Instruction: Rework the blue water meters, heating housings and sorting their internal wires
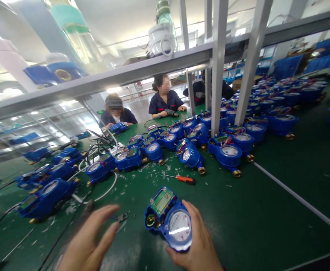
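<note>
My right hand (pixel 200 244) is wrapped round a blue water meter (pixel 167 218) that has a round dial and an open electronics bay with a small display. The meter rests low over the green table (pixel 266 210). My left hand (pixel 88 242) hovers to the meter's left with its fingers stretched and apart, holding nothing. Just beyond its fingertips lies a small pair of cutters (pixel 121 217). An orange-handled screwdriver (pixel 183 178) lies on the table beyond the meter.
Several blue meters (pixel 227 152) stand in rows from the left to the far right, with wires and a white cable (pixel 108 188) among them. Metal frame posts (pixel 218 64) rise at centre. Two seated people (pixel 165 99) work across the table.
</note>
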The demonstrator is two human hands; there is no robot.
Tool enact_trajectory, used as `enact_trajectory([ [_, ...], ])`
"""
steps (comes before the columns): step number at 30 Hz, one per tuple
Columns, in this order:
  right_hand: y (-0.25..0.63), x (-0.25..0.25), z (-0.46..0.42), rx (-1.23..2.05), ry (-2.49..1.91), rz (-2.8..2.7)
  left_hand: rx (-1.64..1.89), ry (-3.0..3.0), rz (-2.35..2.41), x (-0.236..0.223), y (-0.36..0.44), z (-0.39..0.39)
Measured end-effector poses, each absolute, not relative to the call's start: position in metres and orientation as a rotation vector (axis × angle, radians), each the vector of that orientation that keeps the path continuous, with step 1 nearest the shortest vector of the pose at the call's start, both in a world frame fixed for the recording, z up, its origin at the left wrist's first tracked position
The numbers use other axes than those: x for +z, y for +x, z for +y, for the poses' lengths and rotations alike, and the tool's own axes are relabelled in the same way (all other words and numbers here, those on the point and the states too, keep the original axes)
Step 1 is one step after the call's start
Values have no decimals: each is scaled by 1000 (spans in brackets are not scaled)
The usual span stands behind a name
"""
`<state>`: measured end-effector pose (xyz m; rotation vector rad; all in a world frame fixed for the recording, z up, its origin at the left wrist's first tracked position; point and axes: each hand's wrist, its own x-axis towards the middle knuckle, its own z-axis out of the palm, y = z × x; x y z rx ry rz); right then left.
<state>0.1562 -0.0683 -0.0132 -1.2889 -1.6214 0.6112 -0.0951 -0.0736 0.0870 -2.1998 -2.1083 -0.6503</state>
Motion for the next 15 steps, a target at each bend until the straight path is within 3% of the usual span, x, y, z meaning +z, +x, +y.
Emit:
enact_trajectory([
  [6, 147, -17, -76, 507, -1243, -1636, -373, -2553, -2071, 68, -8, -34],
  [15, 133, -20, -82, 262, -1235, -1621, -236, -2512, -2055, 83, -6, -28],
])
